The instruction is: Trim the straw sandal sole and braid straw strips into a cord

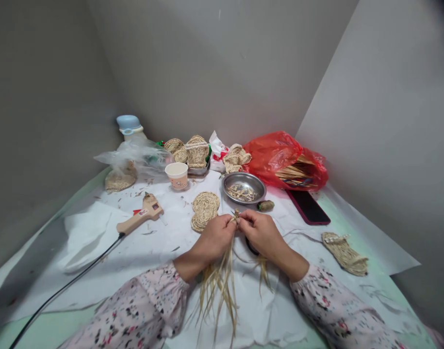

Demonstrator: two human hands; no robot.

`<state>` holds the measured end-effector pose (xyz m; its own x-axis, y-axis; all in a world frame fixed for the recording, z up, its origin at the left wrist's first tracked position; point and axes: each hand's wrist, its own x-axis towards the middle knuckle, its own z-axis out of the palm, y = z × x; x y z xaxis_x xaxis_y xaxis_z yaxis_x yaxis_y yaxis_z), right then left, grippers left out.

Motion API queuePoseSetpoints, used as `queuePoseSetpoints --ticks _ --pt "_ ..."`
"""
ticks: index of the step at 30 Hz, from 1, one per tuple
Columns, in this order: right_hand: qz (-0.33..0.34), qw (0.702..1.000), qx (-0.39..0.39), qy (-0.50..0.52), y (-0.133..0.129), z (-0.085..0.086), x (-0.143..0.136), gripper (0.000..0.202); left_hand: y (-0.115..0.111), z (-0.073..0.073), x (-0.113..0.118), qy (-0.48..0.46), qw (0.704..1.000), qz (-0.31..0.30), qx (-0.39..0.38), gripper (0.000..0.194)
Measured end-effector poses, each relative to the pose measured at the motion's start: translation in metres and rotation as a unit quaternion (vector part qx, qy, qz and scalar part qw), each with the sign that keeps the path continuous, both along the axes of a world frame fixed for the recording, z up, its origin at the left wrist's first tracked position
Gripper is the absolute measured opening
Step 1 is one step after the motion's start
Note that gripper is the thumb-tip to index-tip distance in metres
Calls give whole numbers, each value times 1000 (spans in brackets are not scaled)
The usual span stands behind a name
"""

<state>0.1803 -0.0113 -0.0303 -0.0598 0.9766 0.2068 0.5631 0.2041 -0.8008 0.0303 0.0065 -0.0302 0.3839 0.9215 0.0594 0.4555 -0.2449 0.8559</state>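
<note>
My left hand (219,236) and my right hand (261,231) meet at the middle of the table, both closed in a pinch on a small knotted piece of straw (236,216). Long loose straw strands (222,286) hang from it toward the table's front edge. Under my right hand a dark curved thing shows in part, perhaps a scissors handle. A woven straw sole (205,209) lies flat just beyond my left hand. Behind my right hand are a metal bowl (258,186) with straw scraps and a spool of thread (266,205).
On the left lie a glue gun (139,214) with a black cord, and white paper (90,232). A paper cup (177,176), plastic bag (134,154) and bottle (128,125) stand behind. To the right are a red bag (276,155), phone (309,207) and woven slipper (345,254).
</note>
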Motion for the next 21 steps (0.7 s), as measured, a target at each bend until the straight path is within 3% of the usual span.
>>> queuePoseSetpoints --ticks 12,21 --pt "-52 999 14 5 0 5 0 16 -10 17 2 -20 994 100 37 23" --pt "-65 994 -16 86 4 -4 0 15 -20 18 8 23 995 63 73 23"
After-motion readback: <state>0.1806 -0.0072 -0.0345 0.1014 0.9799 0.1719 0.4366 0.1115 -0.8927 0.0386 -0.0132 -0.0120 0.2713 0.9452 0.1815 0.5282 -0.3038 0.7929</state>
